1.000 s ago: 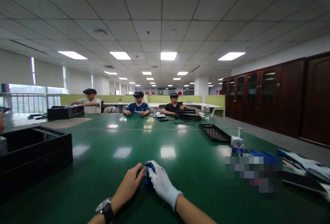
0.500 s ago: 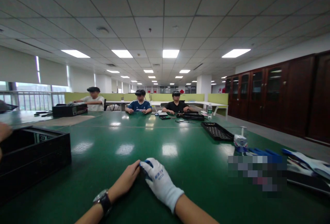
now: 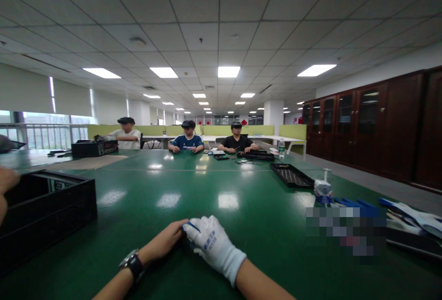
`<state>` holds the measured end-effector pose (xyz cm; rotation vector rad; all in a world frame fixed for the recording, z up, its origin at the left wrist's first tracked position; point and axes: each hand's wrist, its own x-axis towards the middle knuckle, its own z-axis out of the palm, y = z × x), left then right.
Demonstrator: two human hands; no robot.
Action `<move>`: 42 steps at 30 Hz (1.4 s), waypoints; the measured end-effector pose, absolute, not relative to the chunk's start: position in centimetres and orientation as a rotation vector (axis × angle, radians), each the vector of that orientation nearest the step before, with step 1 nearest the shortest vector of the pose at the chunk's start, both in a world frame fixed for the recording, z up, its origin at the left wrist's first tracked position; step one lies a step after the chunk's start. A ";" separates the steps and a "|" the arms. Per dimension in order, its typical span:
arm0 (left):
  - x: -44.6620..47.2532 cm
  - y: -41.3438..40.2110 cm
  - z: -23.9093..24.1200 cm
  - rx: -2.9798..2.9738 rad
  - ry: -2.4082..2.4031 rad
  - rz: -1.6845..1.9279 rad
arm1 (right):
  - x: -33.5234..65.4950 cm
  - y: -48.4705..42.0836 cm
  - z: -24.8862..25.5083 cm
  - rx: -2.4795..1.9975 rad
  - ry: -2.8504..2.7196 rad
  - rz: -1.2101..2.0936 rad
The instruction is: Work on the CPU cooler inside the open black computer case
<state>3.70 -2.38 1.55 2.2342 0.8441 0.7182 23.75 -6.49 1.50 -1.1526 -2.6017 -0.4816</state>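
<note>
My left hand point(image 3: 165, 241) is bare and wears a dark-strapped watch point(image 3: 131, 264) at the wrist. Its fingers are pressed together and reach to the thumb side of my right hand point(image 3: 210, 240), where the tips are hidden. A white work glove point(image 3: 223, 248) with blue lettering and a blue palm side covers my right hand. The gloved fingers are curled over and touch the left fingertips. Whatever lies between the two hands, if anything, cannot be made out. Both hands are just above or on the green tabletop point(image 3: 138, 217).
A black open case point(image 3: 65, 212) stands at left, with another person's hand point(image 3: 7, 182) beside it. At right are a black tray point(image 3: 292, 175), a white dispenser point(image 3: 323, 190) and blue-white gloves point(image 3: 359, 204). Several people sit across the table, one by a black box point(image 3: 95, 148).
My two hands have shifted slightly left and down together. The gloved fingers have curled more, and my left wrist has moved a little left.
</note>
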 end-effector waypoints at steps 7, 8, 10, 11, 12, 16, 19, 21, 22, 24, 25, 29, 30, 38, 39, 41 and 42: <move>3.3 -2.2 2.2 2.207 0.765 0.689 | 25.1 -6.1 0.7 -1.026 -2.491 -0.345; 3.3 -2.3 2.4 2.200 0.748 0.678 | 25.2 -5.9 0.5 -0.983 -2.516 -0.312; 3.4 -2.6 2.6 2.183 0.712 0.630 | 25.1 -5.6 0.3 -0.895 -2.547 -0.251; 3.5 -2.7 2.6 2.175 0.701 0.597 | 25.0 -5.6 0.2 -0.870 -2.543 -0.231; 3.6 -2.7 2.7 2.170 0.695 0.567 | 24.8 -5.5 0.2 -0.859 -2.531 -0.220; 3.9 -2.7 2.4 2.113 0.723 0.531 | 24.1 -5.6 0.1 -0.879 -2.474 -0.224; 4.0 -2.4 1.9 2.032 0.747 0.568 | 23.9 -5.6 0.0 -0.920 -2.428 -0.241; 4.1 -2.2 1.6 1.981 0.765 0.594 | 23.9 -5.6 -0.2 -0.959 -2.388 -0.245; 4.1 -2.2 1.5 1.960 0.774 0.603 | 23.9 -5.6 -0.3 -0.977 -2.366 -0.242; 4.2 -2.1 1.4 1.938 0.771 0.614 | 23.8 -5.6 -0.4 -1.017 -2.319 -0.228; 4.3 -2.1 1.3 1.936 0.758 0.622 | 23.8 -5.6 -0.5 -1.040 -2.297 -0.218; 4.5 -2.1 1.4 1.963 0.752 0.678 | 23.6 -5.3 -0.8 -1.149 -2.209 -0.146; 4.5 -2.1 1.4 1.972 0.774 0.693 | 23.6 -5.2 -1.0 -1.180 -2.184 -0.116; 4.6 -2.2 1.2 2.047 0.843 0.799 | 24.6 -4.6 -1.4 -1.220 -2.062 0.274; 4.7 -2.2 1.0 2.059 0.846 0.812 | 24.8 -4.5 -1.3 -1.216 -2.023 0.323; 4.9 -2.2 0.7 2.087 0.866 0.851 | 25.1 -4.2 -1.0 -1.236 -1.909 0.422; 5.0 -2.3 0.5 2.111 0.880 0.889 | 25.2 -4.0 -1.0 -1.248 -1.848 0.475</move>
